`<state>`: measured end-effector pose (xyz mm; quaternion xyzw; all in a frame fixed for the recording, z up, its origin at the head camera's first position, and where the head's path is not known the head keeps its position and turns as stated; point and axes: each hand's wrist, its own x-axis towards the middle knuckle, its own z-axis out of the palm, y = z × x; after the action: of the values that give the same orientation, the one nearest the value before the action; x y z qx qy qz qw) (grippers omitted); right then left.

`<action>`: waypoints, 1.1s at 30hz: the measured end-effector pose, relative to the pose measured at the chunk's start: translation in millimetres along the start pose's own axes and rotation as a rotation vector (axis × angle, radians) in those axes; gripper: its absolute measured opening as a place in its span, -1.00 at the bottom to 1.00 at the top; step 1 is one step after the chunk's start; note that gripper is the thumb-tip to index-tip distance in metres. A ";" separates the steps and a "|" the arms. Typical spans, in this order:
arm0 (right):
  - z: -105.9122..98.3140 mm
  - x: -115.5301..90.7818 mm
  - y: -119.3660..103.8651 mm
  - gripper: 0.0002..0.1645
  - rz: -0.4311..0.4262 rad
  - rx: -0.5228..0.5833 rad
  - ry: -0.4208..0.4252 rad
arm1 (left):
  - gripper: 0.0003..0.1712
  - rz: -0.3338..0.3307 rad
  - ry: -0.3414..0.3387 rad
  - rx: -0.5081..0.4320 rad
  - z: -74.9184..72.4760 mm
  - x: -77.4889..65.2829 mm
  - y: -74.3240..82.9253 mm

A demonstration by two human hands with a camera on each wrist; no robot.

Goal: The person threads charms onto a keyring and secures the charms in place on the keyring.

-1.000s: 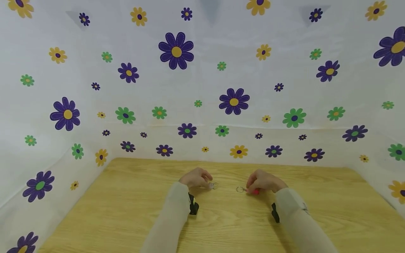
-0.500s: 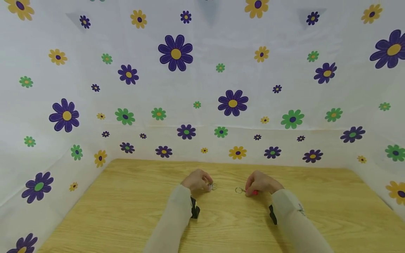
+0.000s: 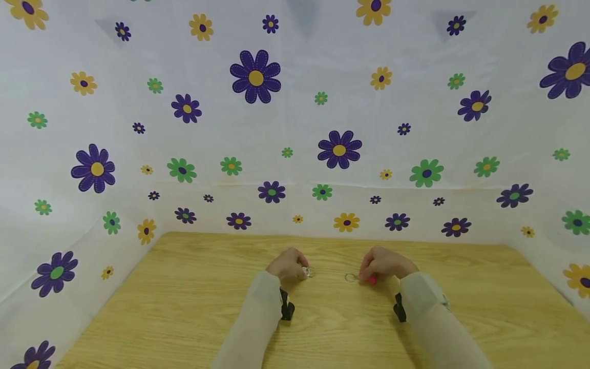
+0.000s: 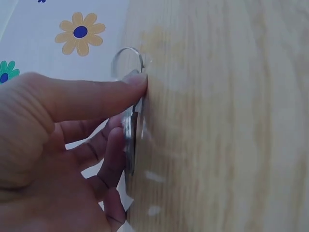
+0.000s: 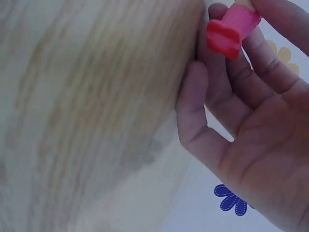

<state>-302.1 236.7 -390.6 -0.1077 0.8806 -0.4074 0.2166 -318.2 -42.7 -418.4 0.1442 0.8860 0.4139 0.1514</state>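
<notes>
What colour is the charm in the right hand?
The charm is bright pink with a red end; it shows best in the right wrist view.

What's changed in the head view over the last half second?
The right hand has shifted slightly right, its pink keyring with it. The left hand and its metal keyring have barely moved. Both keep their grip; nothing was let go.

Fingers (image 5: 193,99) hold a pink trinket (image 5: 234,31) near wooden tabletop (image 5: 91,92).
</notes>
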 end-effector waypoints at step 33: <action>3.5 -6.6 6.8 -0.93 -0.128 -0.058 0.035 | -0.83 0.103 -0.044 -0.111 -2.9 -15.6 0.6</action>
<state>-294.6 241.2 -395.9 -0.1632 0.8869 -0.3966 0.1715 -305.0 -50.3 -413.8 0.1901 0.8495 0.4664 0.1569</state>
